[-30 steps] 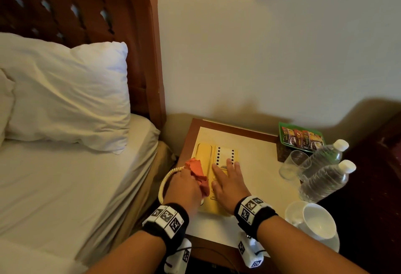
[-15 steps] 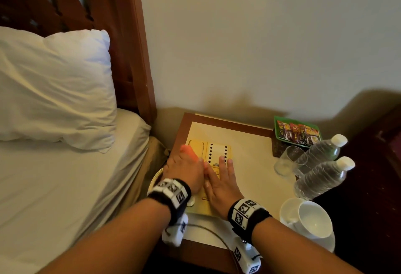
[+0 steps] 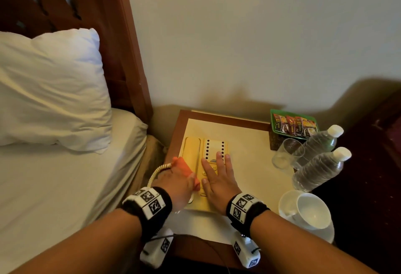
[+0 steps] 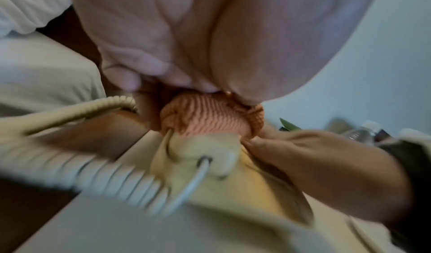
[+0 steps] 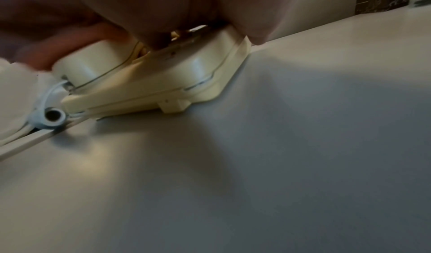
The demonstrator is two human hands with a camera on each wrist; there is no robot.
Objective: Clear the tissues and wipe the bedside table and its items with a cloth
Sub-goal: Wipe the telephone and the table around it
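Room: we see a bed with a white pillow (image 3: pixel 50 87) at left; wooden headboard (image 3: pixel 121 41) against a pale wall
Bedside table (image 3: pixel 245 150): stands between bed and dark floor; cream top, brown rim
Left hand (image 3: pixel 173 183): fingers curled around the orange cloth (image 3: pixel 184 166); cloth bunched on the handset of the yellow telephone (image 3: pixel 195 152), beside the coiled cord (image 3: pixel 158 170)
Right hand (image 3: pixel 219 178): fingers straight and slightly spread; palm flat on the telephone keypad, touching it
Right side: we note a glass (image 3: pixel 286 154), two water bottles (image 3: pixel 321 167), a green sachet tray (image 3: pixel 293 124); white cup (image 3: pixel 312 210) on its saucer nearest us
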